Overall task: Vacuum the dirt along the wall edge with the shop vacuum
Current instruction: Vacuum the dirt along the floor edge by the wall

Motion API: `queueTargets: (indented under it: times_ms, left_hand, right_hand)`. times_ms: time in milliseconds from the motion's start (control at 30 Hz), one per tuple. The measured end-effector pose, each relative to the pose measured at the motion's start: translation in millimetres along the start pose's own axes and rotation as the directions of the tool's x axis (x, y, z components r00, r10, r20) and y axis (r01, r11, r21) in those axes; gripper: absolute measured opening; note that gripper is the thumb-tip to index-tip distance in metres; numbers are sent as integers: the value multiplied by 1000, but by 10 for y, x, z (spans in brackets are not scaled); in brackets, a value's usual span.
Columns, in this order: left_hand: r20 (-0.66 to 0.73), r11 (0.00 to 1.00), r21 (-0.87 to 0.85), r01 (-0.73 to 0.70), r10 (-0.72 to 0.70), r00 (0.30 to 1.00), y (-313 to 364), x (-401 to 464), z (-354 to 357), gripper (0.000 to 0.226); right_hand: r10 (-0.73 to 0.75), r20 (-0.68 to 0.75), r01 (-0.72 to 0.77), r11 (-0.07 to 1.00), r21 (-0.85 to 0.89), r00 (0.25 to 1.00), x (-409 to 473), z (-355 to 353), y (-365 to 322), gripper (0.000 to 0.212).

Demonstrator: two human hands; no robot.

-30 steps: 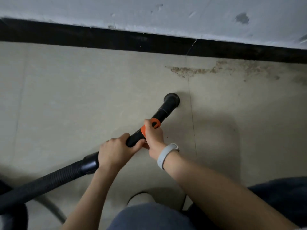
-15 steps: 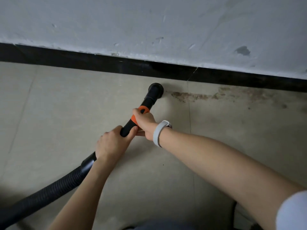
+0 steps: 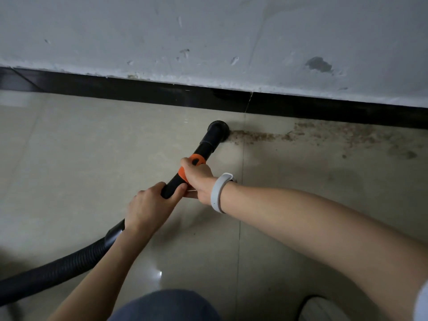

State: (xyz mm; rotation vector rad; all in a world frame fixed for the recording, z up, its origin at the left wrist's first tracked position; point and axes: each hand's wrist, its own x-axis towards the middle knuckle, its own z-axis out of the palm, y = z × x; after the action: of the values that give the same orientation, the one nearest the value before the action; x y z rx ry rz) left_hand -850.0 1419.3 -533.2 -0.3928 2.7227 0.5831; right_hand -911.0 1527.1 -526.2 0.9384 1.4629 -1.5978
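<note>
With both hands [image 3: 150, 205] [image 3: 196, 174] clamped on the black plastic vacuum wand [image 3: 203, 147], we should sweep its nozzle slowly toward three o'clock through the brown dirt trail [image 3: 254, 136].

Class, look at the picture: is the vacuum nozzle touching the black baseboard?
No. The nozzle sits on the floor tile, with a strip of bare tile between it and the baseboard.

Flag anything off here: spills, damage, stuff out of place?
Brown dirt is strewn on the floor tiles along the black baseboard, to the right of the vacuum nozzle. The wall paint is chipped, with a grey patch and a ragged lower edge. Both hands grip the wand normally.
</note>
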Motion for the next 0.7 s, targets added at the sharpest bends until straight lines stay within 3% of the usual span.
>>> queueTargets:
  times_ms: [167, 700]
  left_hand:
    - [61, 999, 31, -10, 8, 998, 257, -65, -5, 51]
    - [41, 984, 66, 166, -169, 985, 951, -462, 153, 53]
  right_hand:
    - [15, 3, -15, 1000, 27, 1000, -70, -254, -14, 24]
    - [-24, 69, 29, 997, -67, 997, -205, -851, 66, 26]
